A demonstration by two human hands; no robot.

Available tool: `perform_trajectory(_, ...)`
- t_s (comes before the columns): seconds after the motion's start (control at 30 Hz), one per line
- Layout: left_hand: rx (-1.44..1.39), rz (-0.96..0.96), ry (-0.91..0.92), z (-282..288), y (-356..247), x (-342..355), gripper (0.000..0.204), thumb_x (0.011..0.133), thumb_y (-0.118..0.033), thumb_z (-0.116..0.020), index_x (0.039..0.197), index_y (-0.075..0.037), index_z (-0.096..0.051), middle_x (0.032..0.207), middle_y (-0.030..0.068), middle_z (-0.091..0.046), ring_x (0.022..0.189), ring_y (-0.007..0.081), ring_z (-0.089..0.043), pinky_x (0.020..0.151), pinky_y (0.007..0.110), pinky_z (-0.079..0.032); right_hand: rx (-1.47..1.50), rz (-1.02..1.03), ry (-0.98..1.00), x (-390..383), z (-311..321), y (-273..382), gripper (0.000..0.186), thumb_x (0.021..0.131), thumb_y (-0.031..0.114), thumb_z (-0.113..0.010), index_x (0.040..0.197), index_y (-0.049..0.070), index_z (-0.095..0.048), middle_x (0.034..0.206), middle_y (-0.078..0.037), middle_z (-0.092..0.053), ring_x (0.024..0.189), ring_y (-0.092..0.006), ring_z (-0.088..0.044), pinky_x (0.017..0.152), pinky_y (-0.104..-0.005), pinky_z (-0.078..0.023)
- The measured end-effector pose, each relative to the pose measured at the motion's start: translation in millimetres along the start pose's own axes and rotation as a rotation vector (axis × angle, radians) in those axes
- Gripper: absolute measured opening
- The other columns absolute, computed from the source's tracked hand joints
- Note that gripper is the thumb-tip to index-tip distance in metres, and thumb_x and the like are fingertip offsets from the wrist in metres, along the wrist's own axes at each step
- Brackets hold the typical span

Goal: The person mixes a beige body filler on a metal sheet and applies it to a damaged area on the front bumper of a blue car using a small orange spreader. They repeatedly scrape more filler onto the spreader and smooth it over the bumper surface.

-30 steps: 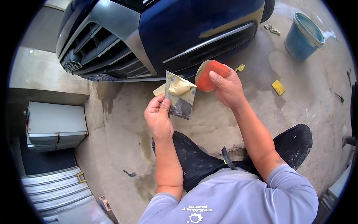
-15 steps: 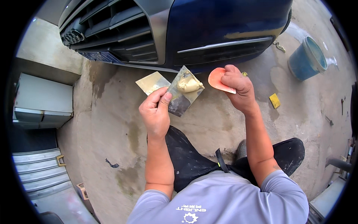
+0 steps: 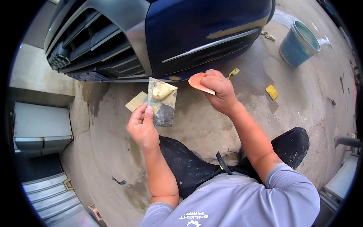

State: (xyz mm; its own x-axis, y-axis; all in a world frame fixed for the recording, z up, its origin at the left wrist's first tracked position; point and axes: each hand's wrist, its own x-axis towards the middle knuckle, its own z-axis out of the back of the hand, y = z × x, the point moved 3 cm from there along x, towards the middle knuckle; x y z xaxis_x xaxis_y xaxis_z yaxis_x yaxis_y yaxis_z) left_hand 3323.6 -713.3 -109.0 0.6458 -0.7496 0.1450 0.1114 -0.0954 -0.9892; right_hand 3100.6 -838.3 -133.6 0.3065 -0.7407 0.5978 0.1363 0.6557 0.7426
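My left hand (image 3: 143, 128) pinches the lower left edge of a flat grey plate (image 3: 163, 114), thumb on top. A lump of cream-coloured putty (image 3: 160, 90) sits on the plate's upper half. To the right, my right hand (image 3: 218, 90) is closed around an orange-red putty spreader (image 3: 199, 82), its rounded blade pointing left. The spreader is apart from the plate, close in front of the car's dark blue bumper (image 3: 204, 20). A tan filler strip (image 3: 236, 29) runs above the bumper's silver trim.
A cream-faced square sheet (image 3: 136, 101) shows partly behind the plate, seemingly on the floor. A yellow pad (image 3: 271, 92) and a blue bucket (image 3: 298, 45) stand out on the concrete at right. The car's black grille (image 3: 98, 41) is at upper left; a pale cabinet (image 3: 42, 123) is at left.
The view has turned, shifting the car leftward. The plate has rotated toward upright in my left hand. My right hand still holds the spreader, now nearer the bumper's lower edge in the picture.
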Motion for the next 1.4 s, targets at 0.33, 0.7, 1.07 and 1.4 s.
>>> perform_trajectory(0.33, -0.05, 0.006, 0.017, -7.9, 12.6, 1.3, 0.021, 0.094, -0.002, -0.066, 0.111, 0.011, -0.065, 0.098, 0.0122, -0.071, 0.085, 0.0127, -0.066, 0.08, 0.025, -0.053, 0.469, -0.379, -0.733, 39.0, 51.0, -72.9, 0.032, 0.092, 0.012, -0.073, 0.117, -0.005, -0.065, 0.102, -0.005, -0.07, 0.09, -0.0085, -0.063, 0.08, -0.0246, -0.052)
perform_trajectory(0.7, -0.051, 0.002, 0.056, -6.4, 15.0, 3.9, 0.021, 0.095, -0.001, -0.064, 0.112, 0.012, -0.064, 0.1, 0.0125, -0.071, 0.085, 0.013, -0.066, 0.081, 0.026, -0.053, 0.039, -0.305, -0.751, 62.5, 36.2, -61.6, 0.014, 0.094, 0.011, -0.061, 0.083, 0.001, -0.06, 0.067, -0.015, -0.049, 0.06, -0.0265, -0.048, 0.059, -0.0342, -0.042)
perform_trajectory(1.07, -0.048, -0.013, 0.02, -0.4, 16.2, 4.1, 0.022, 0.095, -0.001, -0.065, 0.112, 0.012, -0.064, 0.099, 0.0127, -0.071, 0.085, 0.0136, -0.066, 0.08, 0.026, -0.053, 0.176, -0.338, -0.88, 53.1, 53.7, -77.7, 0.018, 0.093, 0.008, -0.067, 0.106, -0.003, -0.07, 0.08, 0.003, -0.065, 0.073, -0.0039, -0.055, 0.069, -0.0221, -0.047)
perform_trajectory(1.4, -0.062, 0.016, 0.01, 5.0, 19.0, 5.3, 0.021, 0.095, -0.002, -0.065, 0.111, 0.012, -0.065, 0.098, 0.0127, -0.071, 0.084, 0.0136, -0.066, 0.079, 0.026, -0.054, 0.085, -0.311, -0.785, 65.4, 11.8, -57.1, 0.013, 0.092, 0.006, -0.062, 0.098, -0.005, -0.068, 0.071, -0.001, -0.056, 0.068, -0.0061, -0.047, 0.064, -0.0244, -0.043)
